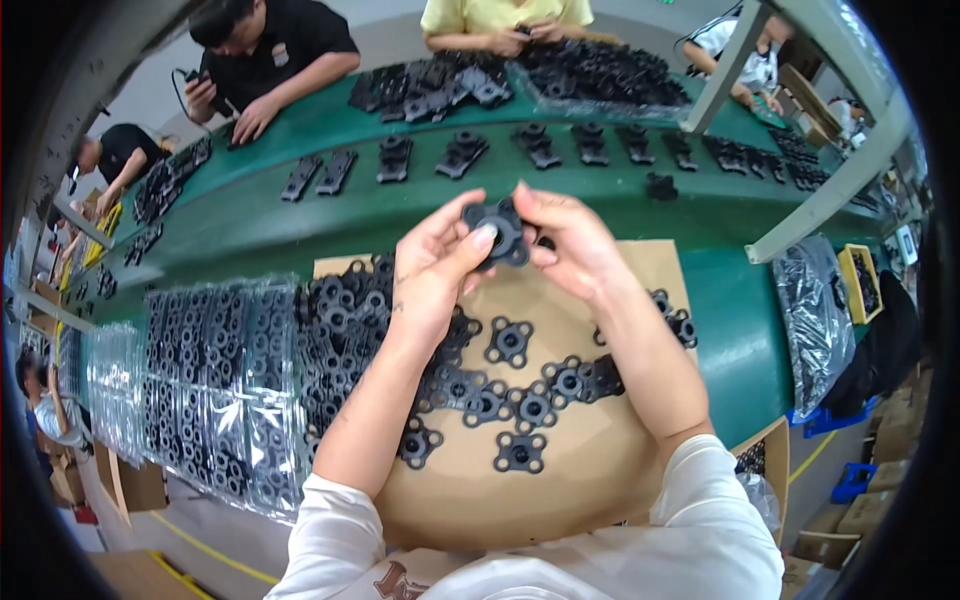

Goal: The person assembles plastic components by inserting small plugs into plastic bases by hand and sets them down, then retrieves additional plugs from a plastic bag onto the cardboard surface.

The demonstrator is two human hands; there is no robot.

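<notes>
A black plastic part (507, 232) with a round hub and ring-shaped lobes is held up over the cardboard sheet (590, 470). My left hand (432, 265) grips its left side, the thumb lying across the hub. At its right side is my right hand (575, 240), thumb by an upper lobe and fingers curled at the edge. A small dark piece (545, 243) shows by those fingers; I cannot tell whether it is separate. Below, similar black parts (509, 342) lie scattered on the cardboard, one single part (520, 453) nearest me. More are heaped (340, 310) left of my left forearm.
Clear plastic trays (220, 380) packed with similar parts stand at the left. Across the green conveyor table (360, 225), black assemblies (395, 158) sit in a row. Co-workers (275, 70) work along the far side. A metal post (830, 190) and plastic bag (812, 320) are at the right.
</notes>
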